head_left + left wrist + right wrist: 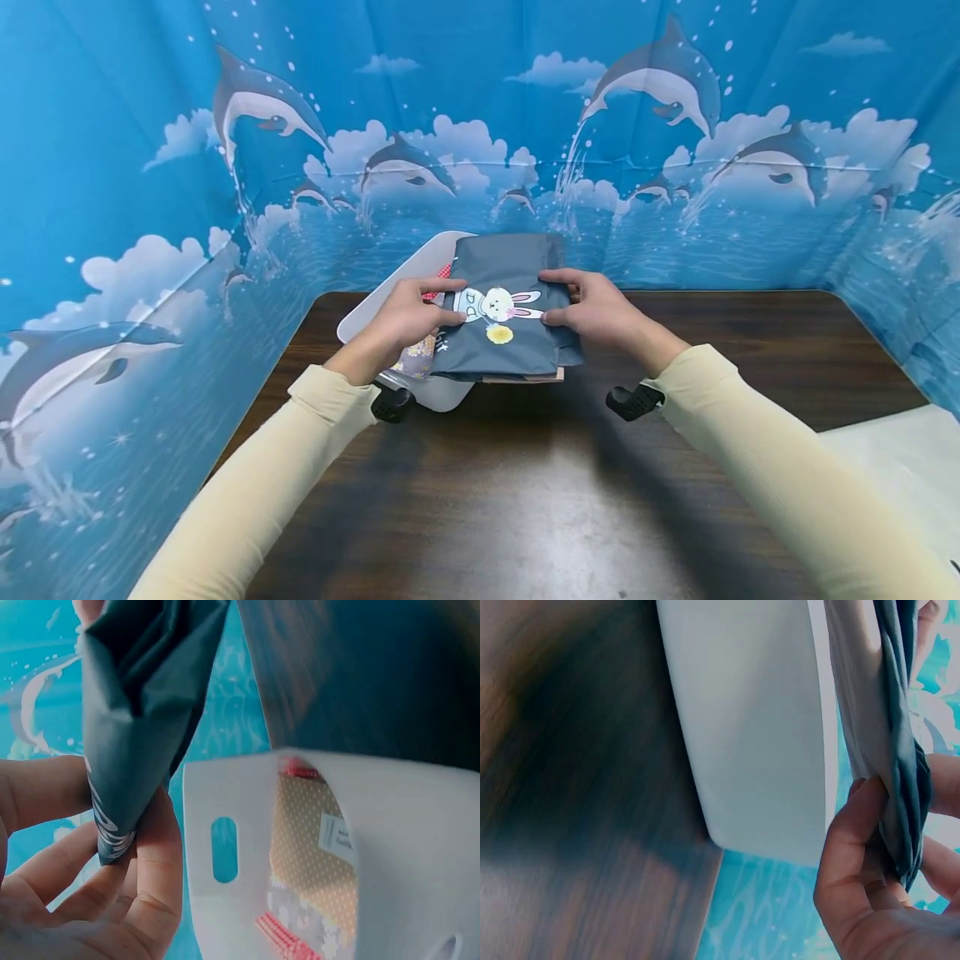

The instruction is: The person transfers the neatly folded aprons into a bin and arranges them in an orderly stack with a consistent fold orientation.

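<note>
Both hands hold up a folded dark grey cloth item [498,354] printed with a white rabbit and a yellow round shape. In the head view my left hand [411,313] pinches its left edge, thumb on top; the left wrist view shows fingers behind the fold. At the right edge my right hand [597,310] pinches it the same way. A paler layer [859,682] shows on its underside in the right wrist view. Beneath and behind it stands a white plastic basket [420,825] with a handle slot, partly hidden by the cloth in the head view.
Inside the basket lie a tan dotted fabric piece [307,832] with a label, a floral piece [416,358] and red checked fabric [289,941]. The dark wooden table [480,517] carries a white sheet [900,458] at the right. A dolphin-print curtain [480,100] encloses the back and sides.
</note>
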Motion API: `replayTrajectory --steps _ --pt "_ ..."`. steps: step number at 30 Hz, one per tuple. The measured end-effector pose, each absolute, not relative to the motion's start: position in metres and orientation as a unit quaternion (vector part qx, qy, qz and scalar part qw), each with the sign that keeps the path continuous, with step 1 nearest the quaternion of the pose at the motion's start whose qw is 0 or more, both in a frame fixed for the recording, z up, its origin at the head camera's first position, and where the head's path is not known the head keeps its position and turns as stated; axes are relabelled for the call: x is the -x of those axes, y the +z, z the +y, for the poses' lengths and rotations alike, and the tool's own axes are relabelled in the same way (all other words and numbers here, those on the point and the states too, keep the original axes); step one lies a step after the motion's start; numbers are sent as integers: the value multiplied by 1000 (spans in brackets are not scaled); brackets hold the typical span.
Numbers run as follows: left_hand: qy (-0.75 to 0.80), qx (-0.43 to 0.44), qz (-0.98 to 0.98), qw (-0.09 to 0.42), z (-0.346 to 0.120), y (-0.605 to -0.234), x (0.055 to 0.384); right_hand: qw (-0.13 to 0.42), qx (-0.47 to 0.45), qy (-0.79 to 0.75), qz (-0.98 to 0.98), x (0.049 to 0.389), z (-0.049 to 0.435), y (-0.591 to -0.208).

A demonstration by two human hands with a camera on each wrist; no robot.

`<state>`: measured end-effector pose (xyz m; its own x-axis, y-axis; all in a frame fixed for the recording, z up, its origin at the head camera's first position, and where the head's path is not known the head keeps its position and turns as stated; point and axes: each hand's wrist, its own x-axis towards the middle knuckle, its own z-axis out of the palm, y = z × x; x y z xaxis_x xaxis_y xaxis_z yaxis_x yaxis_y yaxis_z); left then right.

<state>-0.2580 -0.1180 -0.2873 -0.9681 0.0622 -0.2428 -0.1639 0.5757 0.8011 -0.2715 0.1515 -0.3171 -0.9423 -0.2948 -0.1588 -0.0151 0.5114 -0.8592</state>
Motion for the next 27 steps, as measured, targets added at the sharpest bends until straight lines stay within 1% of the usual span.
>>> replayTrajectory --steps 8,15,27 --pt "450 46 885 112 -140 -281 252 128 92 -517 842 274 123 -323" --pt "433 66 893 106 -162 -281 245 129 97 -535 829 273 97 -322" --pt "424 75 896 107 -177 -273 239 134 105 -535 827 273 82 -320"
